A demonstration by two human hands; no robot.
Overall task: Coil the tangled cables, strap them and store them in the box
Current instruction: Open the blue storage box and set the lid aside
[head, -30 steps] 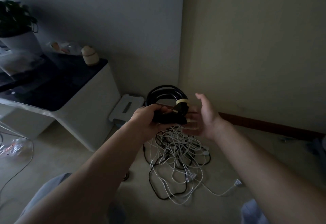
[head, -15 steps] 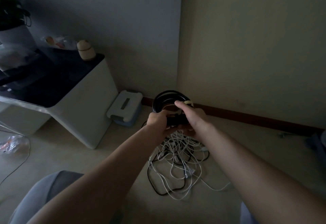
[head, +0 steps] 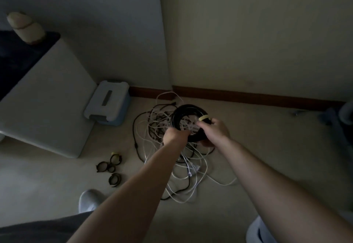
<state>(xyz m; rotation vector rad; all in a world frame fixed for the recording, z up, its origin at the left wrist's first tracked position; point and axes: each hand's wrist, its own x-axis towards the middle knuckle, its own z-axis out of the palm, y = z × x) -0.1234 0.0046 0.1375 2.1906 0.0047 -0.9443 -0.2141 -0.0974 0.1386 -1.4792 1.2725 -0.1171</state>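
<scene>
Left hand (head: 176,134): curled round the black coil's (head: 191,108) near-left edge.
Coil: over the tangled cables (head: 188,174) on the floor (head: 267,147), closed box (head: 108,103) well off left.
Strap (head: 205,117): pale band on coil's right side; too dim to tell if fastened.
Right hand (head: 216,132): gripping the coil just below that band.
Risk: probably loops springing loose if band isn't closed; white strands snagging in the ring.
Facing: ring opening up toward camera, wider left-to-right, strap side pointing right.

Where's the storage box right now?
Head view, left of centre: the blue box sits on the floor, lid on, beside the white cabinet and by the baseboard, left of the cable tangle.
</scene>
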